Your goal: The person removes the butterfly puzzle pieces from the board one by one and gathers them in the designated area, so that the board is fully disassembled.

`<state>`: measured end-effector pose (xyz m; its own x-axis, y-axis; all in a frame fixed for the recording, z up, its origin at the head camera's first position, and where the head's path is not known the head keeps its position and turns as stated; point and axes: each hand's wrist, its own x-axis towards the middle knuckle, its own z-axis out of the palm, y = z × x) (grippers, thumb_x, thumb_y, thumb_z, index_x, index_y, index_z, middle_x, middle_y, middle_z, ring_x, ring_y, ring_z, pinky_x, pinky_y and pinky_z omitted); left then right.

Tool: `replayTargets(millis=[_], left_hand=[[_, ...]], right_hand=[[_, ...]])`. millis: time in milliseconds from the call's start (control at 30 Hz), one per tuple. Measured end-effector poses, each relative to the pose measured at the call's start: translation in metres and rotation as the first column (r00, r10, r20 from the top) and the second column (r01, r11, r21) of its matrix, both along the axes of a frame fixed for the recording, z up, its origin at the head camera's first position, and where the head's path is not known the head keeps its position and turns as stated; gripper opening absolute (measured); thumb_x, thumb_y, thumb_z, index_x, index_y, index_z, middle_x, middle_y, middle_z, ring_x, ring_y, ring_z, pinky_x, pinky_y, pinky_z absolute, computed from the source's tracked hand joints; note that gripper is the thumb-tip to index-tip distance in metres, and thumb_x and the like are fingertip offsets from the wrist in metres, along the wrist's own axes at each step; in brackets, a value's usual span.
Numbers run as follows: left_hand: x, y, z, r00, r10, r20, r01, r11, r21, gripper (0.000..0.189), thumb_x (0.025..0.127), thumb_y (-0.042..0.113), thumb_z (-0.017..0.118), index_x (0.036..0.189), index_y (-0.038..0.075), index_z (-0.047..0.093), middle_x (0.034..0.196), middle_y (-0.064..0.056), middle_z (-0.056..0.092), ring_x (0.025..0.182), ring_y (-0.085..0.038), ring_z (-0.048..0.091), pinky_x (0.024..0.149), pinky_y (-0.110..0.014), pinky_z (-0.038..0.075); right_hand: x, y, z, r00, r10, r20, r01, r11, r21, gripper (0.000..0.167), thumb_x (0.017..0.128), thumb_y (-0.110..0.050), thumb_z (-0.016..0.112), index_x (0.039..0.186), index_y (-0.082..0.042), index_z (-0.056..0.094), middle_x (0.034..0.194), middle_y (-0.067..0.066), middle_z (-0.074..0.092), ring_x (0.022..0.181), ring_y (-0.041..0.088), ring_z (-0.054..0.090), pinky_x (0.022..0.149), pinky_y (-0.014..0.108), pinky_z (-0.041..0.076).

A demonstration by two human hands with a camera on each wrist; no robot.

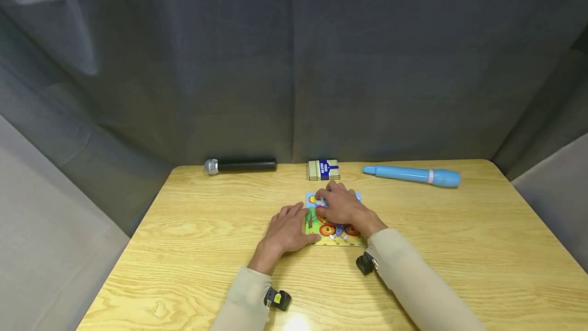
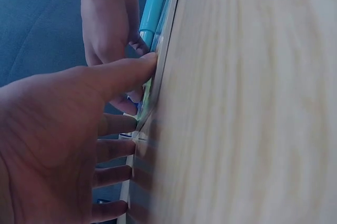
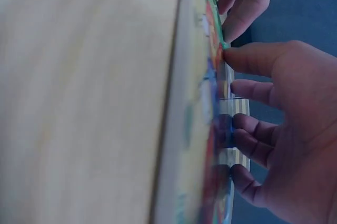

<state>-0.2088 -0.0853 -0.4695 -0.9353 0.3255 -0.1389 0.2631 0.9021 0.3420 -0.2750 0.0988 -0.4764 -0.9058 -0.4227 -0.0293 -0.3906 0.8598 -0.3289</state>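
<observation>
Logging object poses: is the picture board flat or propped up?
Flat: the picture board lies face up on the table in the head view, its edge along it in the right wrist view.

A thin, roughly rectangular picture board (image 1: 340, 230) lies flat on the bench (image 1: 206, 249), face up. Its printed scene is bright: blue along the far edge, a yellow sun near the far left corner, green with a brown tree at the left, and a yellow band along the near edge. A purple figure with white feet and red-and-orange ringed wings fills the middle. The left hand (image 1: 287, 230) steadies its left side, the thumb on the near left corner; the right hand (image 1: 342, 206) rests fingertips on its far part, covering some of the scene.
</observation>
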Motion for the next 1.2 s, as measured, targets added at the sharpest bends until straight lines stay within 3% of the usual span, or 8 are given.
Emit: replayTargets(millis=[500,733,900,1033,1200], left_hand=[[0.004,0.002,0.0,1.0,-0.001,0.0,0.001,1.0,0.009,0.079,0.084,0.056,0.065,0.148,0.016,0.041,0.158,-0.006,0.031,0.142,-0.029,0.031,0.115,-0.053,0.029],[0.004,0.002,-0.001,1.0,-0.002,-0.006,0.002,1.0,0.0,0.08,0.084,0.058,0.065,0.148,0.017,0.041,0.159,-0.004,0.031,0.142,-0.027,0.031,0.115,-0.052,0.029],[0.005,0.003,0.0,1.0,-0.001,-0.003,0.001,1.0,0.0,0.08,0.084,0.058,0.065,0.148,0.017,0.041,0.159,-0.004,0.031,0.143,-0.027,0.031,0.115,-0.052,0.029],[0.005,0.004,0.001,1.0,-0.001,0.003,0.001,1.0,-0.003,0.08,0.084,0.058,0.065,0.148,0.017,0.04,0.159,-0.003,0.03,0.143,-0.026,0.031,0.116,-0.051,0.028],[0.005,0.006,0.0,1.0,-0.003,-0.004,0.003,1.0,-0.002,0.079,0.084,0.057,0.066,0.147,0.017,0.042,0.158,-0.004,0.032,0.142,-0.027,0.032,0.115,-0.052,0.03]], right_hand=[[-0.007,-0.01,0.014,0.991,0.018,0.133,-0.028,0.997,0.074,0.042,0.088,-0.033,0.064,0.13,-0.03,0.058,0.124,0.006,0.05,0.114,0.028,0.047,0.095,0.066,0.038],[-0.01,-0.011,0.016,0.984,-0.001,0.176,-0.01,0.998,0.065,0.044,0.084,-0.032,0.068,0.126,-0.029,0.058,0.124,0.007,0.048,0.117,0.028,0.047,0.094,0.066,0.04],[-0.011,-0.009,0.017,0.982,0.008,0.191,-0.018,0.998,0.054,0.043,0.084,-0.03,0.068,0.124,-0.028,0.055,0.117,0.004,0.048,0.109,0.025,0.048,0.092,0.063,0.041],[-0.008,-0.005,0.019,0.984,0.01,0.179,-0.011,1.0,0.009,0.046,0.084,-0.03,0.07,0.127,-0.022,0.055,0.126,0.006,0.05,0.119,0.029,0.048,0.097,0.067,0.039],[-0.004,0.001,0.016,0.991,0.009,0.137,-0.001,0.998,-0.056,0.05,0.083,-0.03,0.076,0.127,-0.015,0.058,0.13,0.009,0.05,0.124,0.03,0.047,0.1,0.059,0.042]])
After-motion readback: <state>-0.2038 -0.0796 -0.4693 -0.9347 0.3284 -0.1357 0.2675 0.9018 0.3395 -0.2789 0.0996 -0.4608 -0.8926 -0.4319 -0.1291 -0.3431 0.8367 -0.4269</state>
